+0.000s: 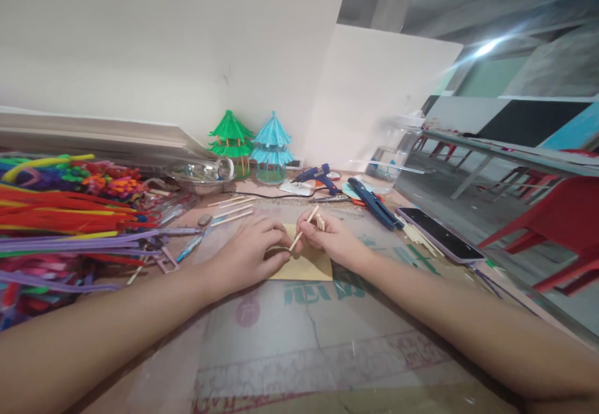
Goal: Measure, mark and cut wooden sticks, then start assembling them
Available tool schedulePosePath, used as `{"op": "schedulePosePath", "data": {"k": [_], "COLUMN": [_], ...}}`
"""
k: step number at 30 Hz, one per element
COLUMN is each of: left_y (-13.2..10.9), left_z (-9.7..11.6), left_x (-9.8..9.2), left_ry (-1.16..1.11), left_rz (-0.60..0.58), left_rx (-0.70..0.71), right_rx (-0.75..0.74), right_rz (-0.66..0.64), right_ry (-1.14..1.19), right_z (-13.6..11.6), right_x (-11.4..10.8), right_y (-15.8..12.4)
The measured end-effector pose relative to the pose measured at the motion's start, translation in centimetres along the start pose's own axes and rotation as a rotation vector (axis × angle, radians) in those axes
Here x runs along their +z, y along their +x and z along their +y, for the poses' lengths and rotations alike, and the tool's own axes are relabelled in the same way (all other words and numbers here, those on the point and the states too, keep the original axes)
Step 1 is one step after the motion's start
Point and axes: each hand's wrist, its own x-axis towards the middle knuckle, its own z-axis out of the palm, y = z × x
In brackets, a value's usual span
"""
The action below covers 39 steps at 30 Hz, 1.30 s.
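Observation:
My right hand [327, 236] is closed around a thin wooden stick [299, 237] that slants down to the left. The short ends of a few more wooden sticks [321, 222] poke out between its fingers. At the lower end of the slanted stick, my left hand [257, 245] is closed, thumb and fingertips pinching it. Beneath both hands lies a tan square sheet [309, 270], partly covered by them. Several loose sticks [233, 210] lie side by side beyond my left hand.
Bundles of colourful pipe cleaners [70, 221] fill the left side. At the back stand a green pagoda model [230, 136], a blue pagoda model [271, 149] and a glue gun [321, 177]. A blue cutting tool [374, 204], a phone [440, 233] and more sticks lie right. Red chairs [556, 227] stand beyond.

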Motion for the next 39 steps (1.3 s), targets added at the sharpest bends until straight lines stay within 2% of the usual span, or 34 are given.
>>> {"op": "schedulePosePath", "data": {"k": [6, 18, 39], "left_y": [0.12, 0.15, 0.26], "left_z": [-0.02, -0.32, 0.08], "left_x": [-0.03, 0.10, -0.14], "left_ry": [-0.007, -0.009, 0.034], "left_rz": [-0.002, -0.021, -0.045], "left_rx": [0.008, 0.024, 0.024], "right_rx": [0.031, 0.052, 0.026], "right_rz": [-0.003, 0.072, 0.040], "right_ry": [-0.041, -0.054, -0.058], "right_z": [-0.39, -0.31, 0.12], "right_x": [0.06, 0.01, -0.14], "right_y": [-0.15, 0.26, 0.23]}}
